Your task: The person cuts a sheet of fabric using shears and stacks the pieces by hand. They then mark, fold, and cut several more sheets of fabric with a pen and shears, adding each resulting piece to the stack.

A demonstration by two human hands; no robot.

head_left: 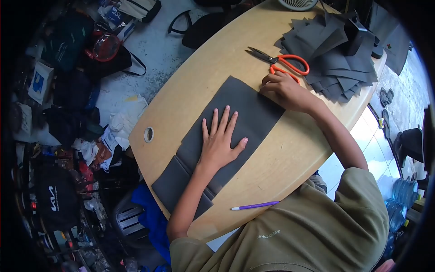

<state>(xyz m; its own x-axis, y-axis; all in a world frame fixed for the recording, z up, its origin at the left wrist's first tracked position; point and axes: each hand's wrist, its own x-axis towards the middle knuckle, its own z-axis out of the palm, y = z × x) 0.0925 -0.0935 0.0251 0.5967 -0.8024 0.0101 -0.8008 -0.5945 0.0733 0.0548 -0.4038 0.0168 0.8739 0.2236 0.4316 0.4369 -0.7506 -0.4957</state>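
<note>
As the left hand (pixel 220 144) lies on grey sheet (pixel 256 113), fingers (pixel 223 120) spread, right hand (pixel 290 92) curled at its edge, grip unclear.

1. Hands: 1 L hand (pixel 220 146), 1 R hand (pixel 290 93); tot. 2.
2. Dk. gray panel (pixel 244 113), laid flat: 1 seen; no. of layers unclear.
3. Gray sheet pile (pixel 342 75): 1; sheet qty. many, exact no. unclear.
4. Scissors (pixel 272 59), orange-hdl.: 1 pr.
5. Purple pen (pixel 254 206): 1.
6. Table (pixel 181 109): 1.
7. Blue jugs (pixel 404 192): min. 2.

Bright, cool light washes the right edge, nearly overexposed; the left side falls dim. Fisheye distortion bends the borders into black corners.
</note>
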